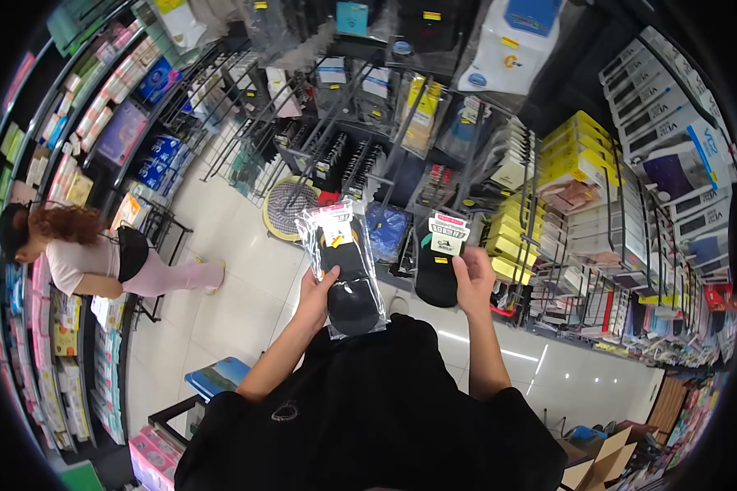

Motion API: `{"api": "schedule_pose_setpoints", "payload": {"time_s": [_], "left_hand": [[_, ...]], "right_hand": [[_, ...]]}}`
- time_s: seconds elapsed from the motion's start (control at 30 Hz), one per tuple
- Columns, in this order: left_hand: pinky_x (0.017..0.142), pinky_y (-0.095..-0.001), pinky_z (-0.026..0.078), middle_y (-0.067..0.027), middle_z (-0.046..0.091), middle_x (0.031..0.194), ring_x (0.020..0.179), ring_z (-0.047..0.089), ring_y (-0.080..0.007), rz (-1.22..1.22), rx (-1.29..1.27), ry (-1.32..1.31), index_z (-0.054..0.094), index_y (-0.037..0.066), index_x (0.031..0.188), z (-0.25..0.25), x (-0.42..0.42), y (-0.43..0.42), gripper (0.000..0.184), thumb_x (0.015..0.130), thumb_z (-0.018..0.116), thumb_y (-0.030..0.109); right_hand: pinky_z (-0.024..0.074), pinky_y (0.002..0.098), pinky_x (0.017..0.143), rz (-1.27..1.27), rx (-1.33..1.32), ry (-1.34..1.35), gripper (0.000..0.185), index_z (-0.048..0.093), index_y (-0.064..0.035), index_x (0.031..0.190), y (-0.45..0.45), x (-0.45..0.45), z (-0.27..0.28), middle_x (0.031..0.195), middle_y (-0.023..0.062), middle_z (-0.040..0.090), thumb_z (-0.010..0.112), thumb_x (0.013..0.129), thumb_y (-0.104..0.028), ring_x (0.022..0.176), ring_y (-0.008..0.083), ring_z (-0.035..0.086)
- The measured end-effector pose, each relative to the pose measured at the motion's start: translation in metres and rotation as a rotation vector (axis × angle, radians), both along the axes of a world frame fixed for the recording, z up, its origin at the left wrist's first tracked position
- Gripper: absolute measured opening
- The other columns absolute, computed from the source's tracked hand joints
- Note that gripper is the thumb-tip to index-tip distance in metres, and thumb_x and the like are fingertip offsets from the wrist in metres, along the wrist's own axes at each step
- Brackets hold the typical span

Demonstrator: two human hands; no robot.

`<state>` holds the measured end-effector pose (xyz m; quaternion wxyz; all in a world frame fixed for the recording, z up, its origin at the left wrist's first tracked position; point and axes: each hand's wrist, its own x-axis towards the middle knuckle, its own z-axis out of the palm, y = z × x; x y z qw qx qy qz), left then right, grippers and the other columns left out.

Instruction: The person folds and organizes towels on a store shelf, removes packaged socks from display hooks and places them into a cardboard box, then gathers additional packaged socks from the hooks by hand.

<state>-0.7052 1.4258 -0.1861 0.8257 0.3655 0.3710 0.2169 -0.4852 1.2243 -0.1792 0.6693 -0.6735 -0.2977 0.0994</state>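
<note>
My left hand (312, 299) is closed on a clear plastic packet of black socks (355, 299), its thumb lying over the front. The packet has a white and pink header label and a yellow price sticker. To its right, my right hand (473, 280) pinches the edge of a second pair of black socks (436, 280). That pair hangs from a printed card, with a bit of green near the top. Both items are upright in front of my chest, apart from each other. The fingers behind each item are hidden.
Racks with metal hooks (397, 143) of packaged goods curve ahead, with yellow boxes (512, 233) at right. A checked round item (291, 209) sits low ahead. Another person (98, 254) stands at the left shelves. Open cardboard boxes (606, 462) lie behind me at right.
</note>
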Motion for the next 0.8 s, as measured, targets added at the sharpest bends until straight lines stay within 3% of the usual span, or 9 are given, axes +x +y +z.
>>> {"api": "schedule_pose_setpoints", "payload": {"time_s": [0.17,0.27,0.4,0.47,0.57,0.6,0.7,0.8], "left_hand": [[0.084,-0.0317,0.051,-0.0070,0.064,0.107,0.097,0.062,-0.0149,-0.031,0.120,0.040,0.050,0.000,0.122,0.000,0.000,0.004,0.033,0.093,0.061,0.011],[0.085,-0.0311,0.051,-0.0067,0.064,0.108,0.096,0.062,-0.0146,-0.038,0.166,0.040,0.050,0.001,0.122,0.001,0.002,0.003,0.033,0.092,0.061,0.011],[0.086,-0.0286,0.050,-0.0077,0.064,0.108,0.096,0.062,-0.0132,-0.037,0.122,0.003,0.051,0.000,0.121,0.003,0.002,-0.003,0.032,0.092,0.061,0.010],[0.088,-0.0294,0.050,-0.0086,0.064,0.110,0.099,0.062,-0.0143,-0.054,0.085,-0.016,0.050,0.001,0.122,0.009,0.004,-0.007,0.032,0.094,0.059,0.012],[0.094,-0.0337,0.047,-0.0115,0.059,0.121,0.108,0.059,-0.0188,0.001,-0.135,-0.210,0.047,0.000,0.128,-0.003,0.003,-0.005,0.038,0.099,0.050,0.024],[0.095,-0.0328,0.046,-0.0115,0.058,0.122,0.109,0.058,-0.0182,-0.030,-0.207,-0.187,0.046,-0.001,0.128,-0.008,-0.002,-0.004,0.041,0.098,0.053,0.024],[0.095,-0.0307,0.045,-0.0115,0.058,0.121,0.110,0.056,-0.0173,-0.158,0.143,-0.025,0.045,-0.003,0.130,0.000,-0.008,-0.010,0.048,0.090,0.064,0.016],[0.097,-0.0315,0.044,-0.0104,0.057,0.123,0.113,0.055,-0.0172,-0.204,0.104,-0.033,0.040,-0.002,0.134,0.015,-0.011,-0.013,0.058,0.085,0.069,0.007]], "right_hand": [[0.0460,0.0243,0.067,0.150,-0.123,-0.017,0.018,0.061,-0.0003,0.099,0.006,-0.018,0.002,0.087,0.0033,0.063,0.068,0.084,-0.007,0.076,0.0095,0.058],[0.0478,0.0254,0.079,0.332,-0.002,0.275,0.017,0.058,0.0026,0.102,0.022,-0.032,0.015,0.095,0.0063,0.065,0.065,0.086,0.000,0.089,0.0111,0.063],[0.0468,0.0256,0.084,0.306,0.166,0.341,0.018,0.056,0.0020,0.104,0.063,-0.052,0.041,0.097,0.0073,0.065,0.064,0.088,-0.001,0.094,0.0115,0.061],[0.0444,0.0251,0.087,0.265,0.021,0.242,0.022,0.053,0.0006,0.111,0.087,-0.054,0.013,0.109,0.0081,0.061,0.060,0.090,-0.002,0.101,0.0121,0.058],[0.0405,0.0298,0.097,0.289,0.002,0.471,0.038,0.044,-0.0016,0.127,0.110,-0.072,0.006,0.121,0.0079,0.055,0.058,0.092,-0.005,0.114,0.0158,0.051],[0.0392,0.0305,0.099,0.368,0.069,0.558,0.046,0.037,-0.0026,0.134,0.111,-0.077,0.005,0.127,0.0091,0.052,0.057,0.093,-0.005,0.117,0.0167,0.050],[0.0353,0.0321,0.104,0.409,0.099,0.512,0.060,0.024,-0.0019,0.143,0.110,-0.092,-0.017,0.135,0.0126,0.045,0.058,0.093,-0.006,0.125,0.0183,0.044],[0.0338,0.0324,0.105,0.375,0.055,0.548,0.061,0.024,-0.0009,0.143,0.104,-0.102,-0.003,0.136,0.0135,0.043,0.059,0.093,-0.007,0.126,0.0186,0.043]]}}
